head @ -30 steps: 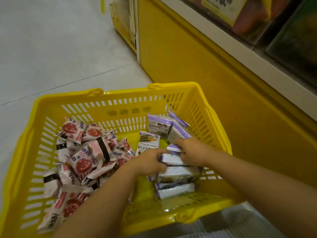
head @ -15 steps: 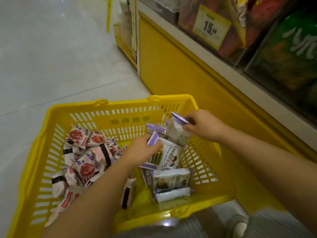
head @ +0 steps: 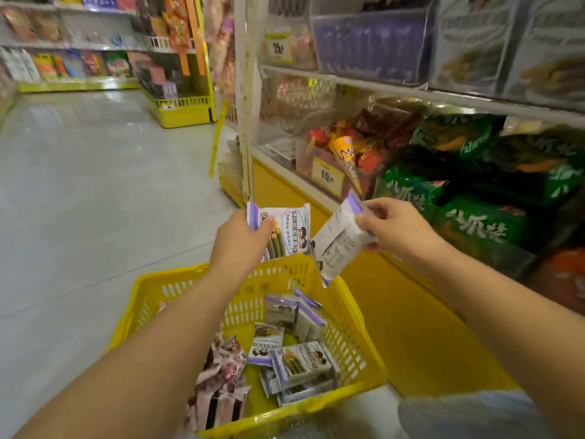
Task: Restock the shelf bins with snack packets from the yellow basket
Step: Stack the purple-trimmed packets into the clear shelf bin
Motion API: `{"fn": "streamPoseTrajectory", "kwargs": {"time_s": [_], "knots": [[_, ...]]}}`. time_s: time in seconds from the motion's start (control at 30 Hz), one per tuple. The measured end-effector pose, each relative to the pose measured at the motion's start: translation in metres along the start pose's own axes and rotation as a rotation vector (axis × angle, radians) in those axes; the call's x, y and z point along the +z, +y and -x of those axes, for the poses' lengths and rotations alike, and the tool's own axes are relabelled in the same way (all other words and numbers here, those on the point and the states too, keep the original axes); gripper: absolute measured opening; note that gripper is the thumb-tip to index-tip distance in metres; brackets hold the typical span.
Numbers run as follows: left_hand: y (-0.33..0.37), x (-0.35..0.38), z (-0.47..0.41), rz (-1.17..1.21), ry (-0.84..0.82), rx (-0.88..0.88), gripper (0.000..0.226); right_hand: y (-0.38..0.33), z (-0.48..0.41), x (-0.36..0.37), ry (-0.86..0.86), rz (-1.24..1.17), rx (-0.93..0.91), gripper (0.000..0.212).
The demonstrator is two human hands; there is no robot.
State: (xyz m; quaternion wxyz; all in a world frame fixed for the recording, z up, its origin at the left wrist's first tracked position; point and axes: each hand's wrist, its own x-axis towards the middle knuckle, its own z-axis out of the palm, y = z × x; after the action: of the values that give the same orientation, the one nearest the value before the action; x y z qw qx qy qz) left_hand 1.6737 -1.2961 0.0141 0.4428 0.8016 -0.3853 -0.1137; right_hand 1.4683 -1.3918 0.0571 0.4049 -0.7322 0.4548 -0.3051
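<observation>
My left hand [head: 240,240] grips a white-and-purple snack packet [head: 289,231] held up above the yellow basket [head: 364,346]. A second white-and-purple packet [head: 337,245] hangs tilted from my right hand [head: 395,226], pinched at its top edge. Both packets are in the air in front of the shelf's yellow base. The basket sits on the floor below my arms and holds several more purple packets [head: 300,364] on its right side and pink-and-red packets [head: 221,372] on its left. A clear shelf bin with purple packets [head: 373,42] is high on the right.
Clear shelf bins to the right hold orange-red snacks [head: 351,147] with a yellow price tag [head: 327,175] and green bags [head: 474,217]. The shelf's yellow base panel [head: 411,327] stands right beside the basket. Grey tiled floor [head: 95,201] spreads left; more shelving lines the back.
Both hands have risen out of the basket, each carrying a purple packet up toward the shelf. The view has tilted up from the basket to show the shelf bins.
</observation>
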Motion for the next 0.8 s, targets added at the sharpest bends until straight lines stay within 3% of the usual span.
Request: {"fn": "streamPoseTrajectory", "kwargs": {"time_s": [0.2,0.3,0.53,0.8], "knots": [[0.039,-0.028,0.027,-0.047,-0.023,0.253,0.022,-0.028,0.016,-0.007,0.011,-0.508,0.142,0.026],[0.045,-0.028,0.041,0.028,-0.138,0.331,0.032,-0.037,0.020,-0.003,-0.070,-0.721,0.180,0.036],[0.048,-0.010,0.046,0.046,-0.491,0.338,0.037,-0.033,0.021,-0.004,-0.086,-0.768,0.252,0.020],[0.047,0.000,0.040,0.197,-0.533,0.302,0.041,-0.029,0.017,0.009,-0.072,-0.861,0.313,0.015]]}}
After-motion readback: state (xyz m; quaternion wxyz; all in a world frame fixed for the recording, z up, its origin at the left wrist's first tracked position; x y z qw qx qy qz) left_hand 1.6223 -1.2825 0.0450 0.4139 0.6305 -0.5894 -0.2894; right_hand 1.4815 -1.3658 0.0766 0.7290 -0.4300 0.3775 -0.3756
